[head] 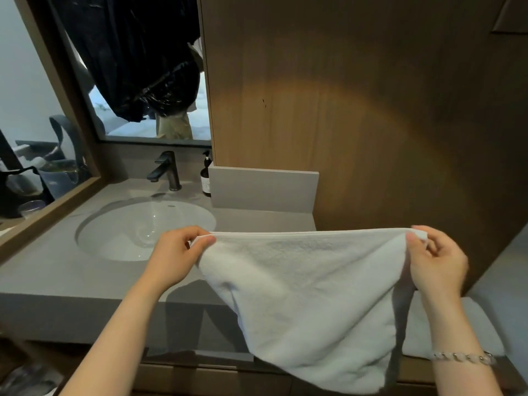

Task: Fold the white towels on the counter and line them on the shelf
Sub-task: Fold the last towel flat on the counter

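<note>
Towel (308, 290), lower centre of frame: I pinch its top corners taut, left hand (177, 255) and right hand (437, 261), above the counter (57, 275), right of the sink (120, 235).

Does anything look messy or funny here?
Only the towel: the left hand and right hand pinch its top corners, yet it hangs crooked, its bottom slanting lower toward the right. No spill or damage shows.
</note>
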Action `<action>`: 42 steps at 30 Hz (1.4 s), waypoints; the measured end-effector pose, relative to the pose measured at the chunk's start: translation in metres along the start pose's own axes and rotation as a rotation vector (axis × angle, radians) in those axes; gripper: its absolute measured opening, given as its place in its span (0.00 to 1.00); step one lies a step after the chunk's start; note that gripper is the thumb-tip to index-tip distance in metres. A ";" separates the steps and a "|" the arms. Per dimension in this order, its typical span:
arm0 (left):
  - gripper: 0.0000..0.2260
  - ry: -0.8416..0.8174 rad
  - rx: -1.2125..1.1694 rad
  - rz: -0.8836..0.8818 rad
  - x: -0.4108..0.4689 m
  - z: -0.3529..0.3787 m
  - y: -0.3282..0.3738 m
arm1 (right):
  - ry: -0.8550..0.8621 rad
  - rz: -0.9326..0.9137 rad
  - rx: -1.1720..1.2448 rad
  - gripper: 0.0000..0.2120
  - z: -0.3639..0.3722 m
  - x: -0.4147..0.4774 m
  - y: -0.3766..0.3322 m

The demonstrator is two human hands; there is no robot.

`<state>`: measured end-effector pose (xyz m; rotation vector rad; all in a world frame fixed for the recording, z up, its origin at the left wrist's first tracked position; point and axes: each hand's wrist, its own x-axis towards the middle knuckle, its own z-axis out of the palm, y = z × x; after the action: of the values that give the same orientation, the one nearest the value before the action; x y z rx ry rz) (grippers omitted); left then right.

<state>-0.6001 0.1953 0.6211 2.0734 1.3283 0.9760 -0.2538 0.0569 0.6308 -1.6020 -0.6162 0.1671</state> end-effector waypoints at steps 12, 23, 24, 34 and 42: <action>0.09 0.013 -0.020 -0.280 0.118 0.062 -0.069 | -0.162 0.187 -0.104 0.04 0.120 0.079 0.067; 0.07 -0.052 0.217 -0.456 0.191 0.109 -0.140 | -0.414 0.210 -0.234 0.05 0.213 0.134 0.141; 0.07 -0.049 0.232 -0.457 0.195 0.111 -0.144 | -0.443 0.229 -0.231 0.03 0.218 0.138 0.144; 0.06 -0.022 0.358 -0.332 0.250 0.137 -0.156 | -0.372 0.356 -0.162 0.02 0.261 0.166 0.174; 0.10 0.114 0.160 -0.461 0.276 0.161 -0.170 | -0.295 0.454 -0.228 0.04 0.286 0.185 0.184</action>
<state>-0.4957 0.5130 0.4823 1.7155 1.8877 0.8111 -0.1763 0.3958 0.4601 -1.9411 -0.4977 0.7010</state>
